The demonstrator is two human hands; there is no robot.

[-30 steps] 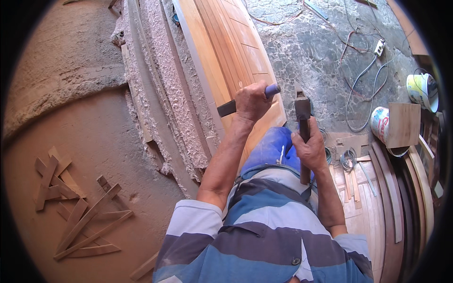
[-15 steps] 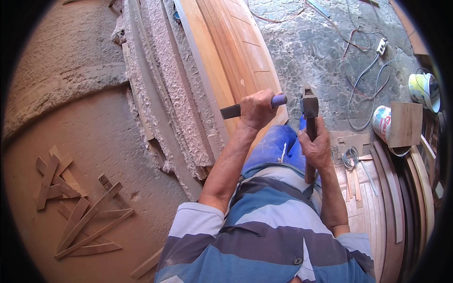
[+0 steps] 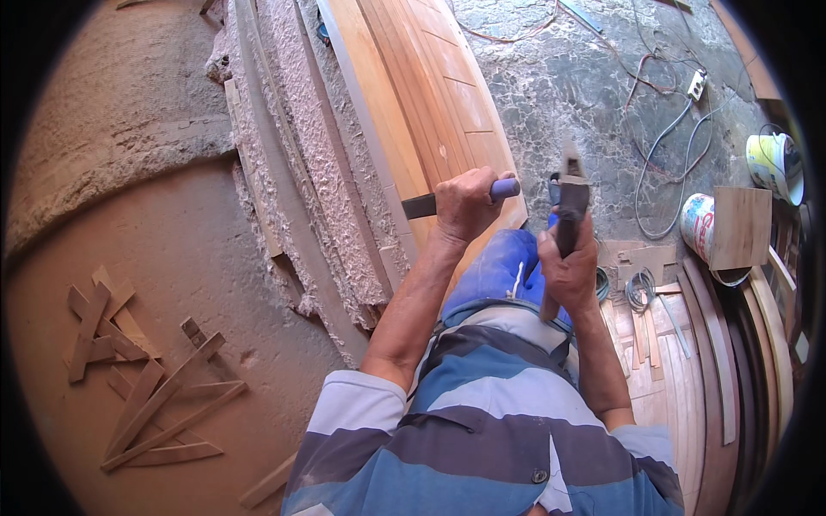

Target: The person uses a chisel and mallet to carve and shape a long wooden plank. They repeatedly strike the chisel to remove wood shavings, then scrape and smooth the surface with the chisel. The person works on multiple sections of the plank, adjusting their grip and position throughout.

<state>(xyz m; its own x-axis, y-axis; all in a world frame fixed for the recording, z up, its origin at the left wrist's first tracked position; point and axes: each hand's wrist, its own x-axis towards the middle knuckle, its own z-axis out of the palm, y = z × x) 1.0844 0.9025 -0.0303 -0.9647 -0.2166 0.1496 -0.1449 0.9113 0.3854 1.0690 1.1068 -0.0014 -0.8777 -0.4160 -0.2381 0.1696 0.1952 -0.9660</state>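
My left hand [image 3: 466, 205] is wrapped round a chisel [image 3: 420, 206]. Its purple handle end sticks out to the right of my fist, and its wide dark blade points left over the edge of a wooden panel [image 3: 413, 103]. The cutting tip sits at the panel's left side; whether it touches the wood I cannot tell. In my right hand [image 3: 570, 268] is a hammer [image 3: 574, 199], gripped by its dark handle. The hammer's head is raised, slightly blurred, to the right of the chisel handle and apart from it.
Rough, dust-covered beams [image 3: 297, 129] run along the panel's left. Wood offcuts [image 3: 163, 404] lie in a heap on the dusty floor. At right are a power strip [image 3: 697, 84] with loose cables, paint buckets [image 3: 695, 225], a coil of wire [image 3: 640, 291] and curved wooden strips [image 3: 718, 344].
My right hand has tilted the hammer, so its head now leans further right and the handle's lower end has swung left. My left hand and the chisel have barely moved.
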